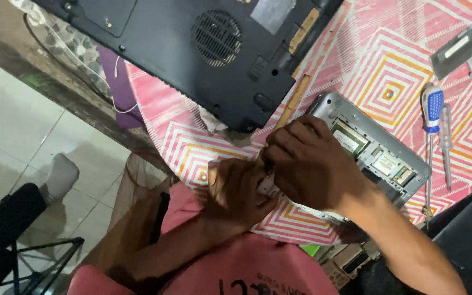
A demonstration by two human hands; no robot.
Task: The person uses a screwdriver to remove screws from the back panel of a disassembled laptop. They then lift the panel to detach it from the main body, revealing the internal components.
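Observation:
A grey opened laptop chassis (381, 150) with exposed memory modules (350, 141) lies on a pink patterned cloth (389, 65). My right hand (310, 164) rests over its near corner, fingers curled on the chassis edge. My left hand (236, 191) is just left of it, fingers closed around the same corner, where a small pale part shows between the two hands. What exactly the fingers pinch is hidden.
A black laptop base (203, 49), underside up with a round vent, lies at the top. Two screwdrivers (435, 125), one blue-handled, one clear, lie to the right. A grey cover panel (465, 49) is at top right. Tiled floor and someone's socked foot (61, 175) are left.

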